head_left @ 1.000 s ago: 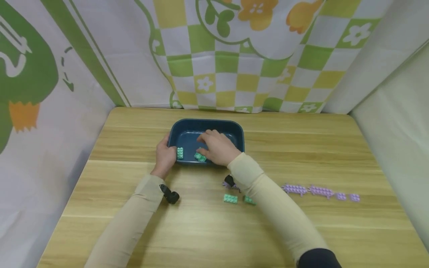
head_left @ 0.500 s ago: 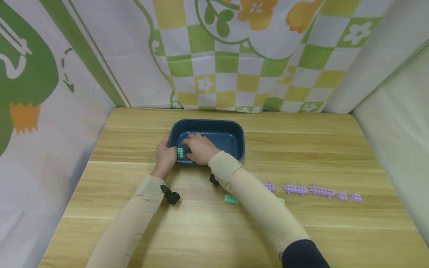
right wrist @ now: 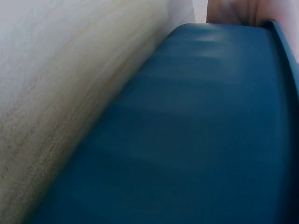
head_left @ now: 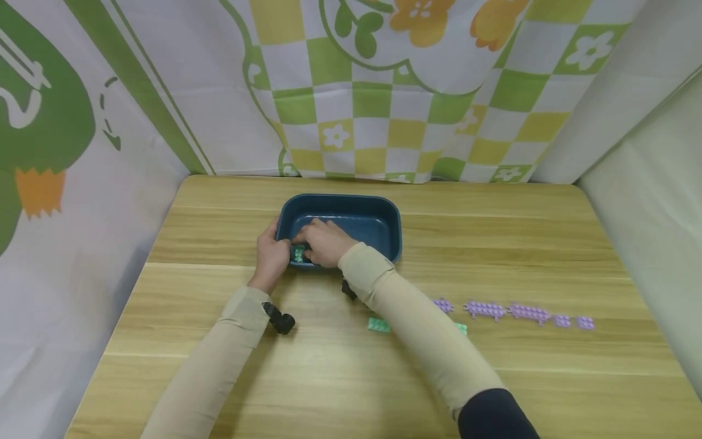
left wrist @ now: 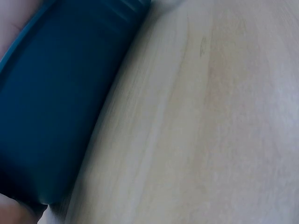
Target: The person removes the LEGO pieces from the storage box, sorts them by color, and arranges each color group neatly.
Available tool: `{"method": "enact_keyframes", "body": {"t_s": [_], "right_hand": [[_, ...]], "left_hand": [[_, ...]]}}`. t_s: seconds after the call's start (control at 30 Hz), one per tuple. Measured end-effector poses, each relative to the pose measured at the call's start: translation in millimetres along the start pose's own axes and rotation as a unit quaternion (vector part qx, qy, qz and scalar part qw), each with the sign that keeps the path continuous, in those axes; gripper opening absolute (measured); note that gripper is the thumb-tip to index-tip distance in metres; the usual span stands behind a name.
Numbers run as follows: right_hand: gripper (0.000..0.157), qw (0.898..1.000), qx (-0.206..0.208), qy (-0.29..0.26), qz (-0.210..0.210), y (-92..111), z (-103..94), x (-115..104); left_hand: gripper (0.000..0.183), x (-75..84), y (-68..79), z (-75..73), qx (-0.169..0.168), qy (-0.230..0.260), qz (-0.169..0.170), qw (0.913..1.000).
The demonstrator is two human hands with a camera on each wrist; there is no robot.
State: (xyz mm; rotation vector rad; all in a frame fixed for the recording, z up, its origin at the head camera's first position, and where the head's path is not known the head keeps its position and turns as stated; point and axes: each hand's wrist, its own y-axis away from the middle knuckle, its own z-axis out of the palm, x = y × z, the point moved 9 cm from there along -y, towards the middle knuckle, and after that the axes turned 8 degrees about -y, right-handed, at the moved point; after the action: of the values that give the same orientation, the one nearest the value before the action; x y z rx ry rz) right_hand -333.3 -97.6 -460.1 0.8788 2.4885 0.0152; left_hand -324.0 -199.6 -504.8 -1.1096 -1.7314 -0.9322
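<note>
A dark blue plastic bin (head_left: 378, 198) stands on the wooden table. My left hand (head_left: 271, 259) grips its left end, thumb at the rim. My right hand (head_left: 326, 242) reaches down inside the bin's left part, index finger and thumb curled at a small green toy brick (head_left: 298, 253) in the near left corner. The palm hides part of the bin floor. In the left wrist view the bin's outer wall (left wrist: 56, 93) fills the left side. The right wrist view is mostly bin wall (right wrist: 196, 126), with part of a hand at the top right.
In front of the bin, a green brick (head_left: 379, 325) and another green brick (head_left: 462, 328) lie partly behind my right forearm. Several purple bricks form a row to the right, including a long purple brick (head_left: 485, 310) and a small purple brick (head_left: 585, 323). A patterned curtain (head_left: 370, 131) hangs behind the table.
My right hand has moved left inside the bin, from loose green pieces near its middle to the green brick in the corner. That brick has shifted slightly right. The left hand stays put.
</note>
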Motion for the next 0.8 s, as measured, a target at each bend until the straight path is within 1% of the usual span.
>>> {"method": "enact_keyframes", "body": {"t_s": [0.2, 0.33, 0.5, 0.6, 0.8], "right_hand": [[0.041, 1.0, 0.008, 0.01, -0.001, -3.4, -0.4, 0.3], [0.041, 1.0, -0.002, 0.021, -0.004, -5.6, 1.0, -1.8], [0.032, 1.0, -0.009, 0.027, -0.001, -5.7, 0.1, -3.5], [0.03, 1.0, -0.009, 0.027, 0.008, -5.3, 0.0, -1.9], [0.024, 0.999, -0.011, 0.04, 0.019, -5.8, 2.2, 3.5]], "left_hand": [[0.066, 0.1, -0.2, 0.0, 0.001, 0.001, -0.003, 1.0], [0.066, -0.5, -0.4, -0.4, 0.004, -0.003, -0.003, 1.0], [0.065, -0.3, 0.4, -1.8, 0.014, -0.007, -0.001, 0.9999], [0.065, -0.2, 0.5, -2.4, 0.017, -0.01, 0.001, 0.9998], [0.067, 0.7, 1.0, -1.8, 0.012, -0.005, 0.001, 0.9999]]}}
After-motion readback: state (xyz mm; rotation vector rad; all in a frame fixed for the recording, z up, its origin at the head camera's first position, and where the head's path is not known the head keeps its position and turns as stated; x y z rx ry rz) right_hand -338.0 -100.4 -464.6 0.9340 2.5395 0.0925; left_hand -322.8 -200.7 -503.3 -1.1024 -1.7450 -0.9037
